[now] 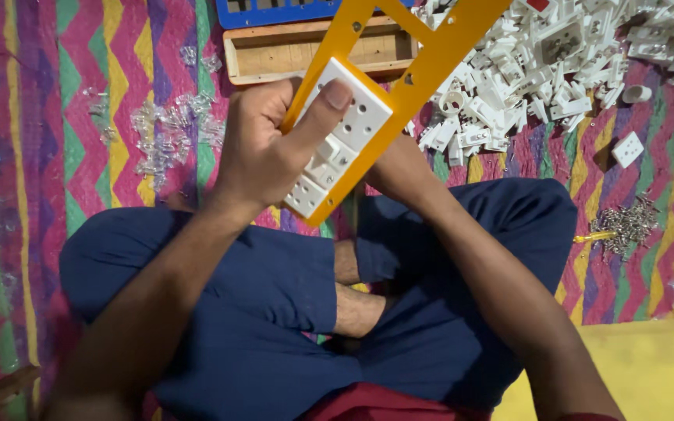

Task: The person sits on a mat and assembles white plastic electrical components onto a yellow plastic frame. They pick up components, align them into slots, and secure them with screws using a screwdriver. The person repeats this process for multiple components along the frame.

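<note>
Left hand (263, 148) clenched around a smooth white plastic socket plate (337, 136), rectangular with round pin holes and a small rocker switch, thumb pressed flat on its face, the plate seated in a flat orange frame (423, 66) of rigid bars that slants up and away. Right hand (399, 168) mostly hidden behind plate and frame, so cannot tell if grasping or loose. Beyond the right hand, a heap of white plastic parts (555, 62); beyond the left, a shallow wooden tray (274, 54) and clear crinkled bits (165, 132) on a zigzag woven mat (33, 156); right of the right forearm, a pile of small metal screws (626, 226)
</note>
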Tool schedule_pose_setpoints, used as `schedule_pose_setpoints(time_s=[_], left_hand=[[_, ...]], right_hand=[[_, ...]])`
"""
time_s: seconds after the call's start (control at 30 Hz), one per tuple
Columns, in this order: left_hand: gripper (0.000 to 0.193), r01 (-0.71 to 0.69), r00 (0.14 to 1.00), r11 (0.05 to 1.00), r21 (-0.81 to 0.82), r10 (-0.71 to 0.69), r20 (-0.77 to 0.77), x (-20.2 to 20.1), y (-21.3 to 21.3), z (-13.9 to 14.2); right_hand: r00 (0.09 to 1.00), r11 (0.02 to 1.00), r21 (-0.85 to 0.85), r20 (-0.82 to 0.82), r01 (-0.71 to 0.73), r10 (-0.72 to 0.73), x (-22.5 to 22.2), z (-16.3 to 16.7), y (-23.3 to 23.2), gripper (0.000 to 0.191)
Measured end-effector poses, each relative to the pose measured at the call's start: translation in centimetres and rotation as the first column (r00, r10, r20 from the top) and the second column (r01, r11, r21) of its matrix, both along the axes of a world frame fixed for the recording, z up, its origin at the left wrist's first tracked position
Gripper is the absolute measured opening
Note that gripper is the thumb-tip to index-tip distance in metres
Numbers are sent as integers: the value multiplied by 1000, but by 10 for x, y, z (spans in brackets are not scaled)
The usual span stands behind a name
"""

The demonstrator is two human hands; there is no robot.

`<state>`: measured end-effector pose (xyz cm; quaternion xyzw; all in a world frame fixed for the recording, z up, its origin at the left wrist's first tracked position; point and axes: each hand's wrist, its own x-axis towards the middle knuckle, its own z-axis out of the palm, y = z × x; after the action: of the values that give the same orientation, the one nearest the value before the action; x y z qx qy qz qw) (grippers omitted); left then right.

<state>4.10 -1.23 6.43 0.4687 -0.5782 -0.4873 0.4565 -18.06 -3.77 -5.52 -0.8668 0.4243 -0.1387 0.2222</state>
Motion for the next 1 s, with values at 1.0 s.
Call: schedule_pose_setpoints(time_s=[1.0], left_hand=[[58,-104,738,986,-131,165,654,-13,-12,-10]], right_hand=[[903,918,-337,426,208,-48,1,89,31,17]])
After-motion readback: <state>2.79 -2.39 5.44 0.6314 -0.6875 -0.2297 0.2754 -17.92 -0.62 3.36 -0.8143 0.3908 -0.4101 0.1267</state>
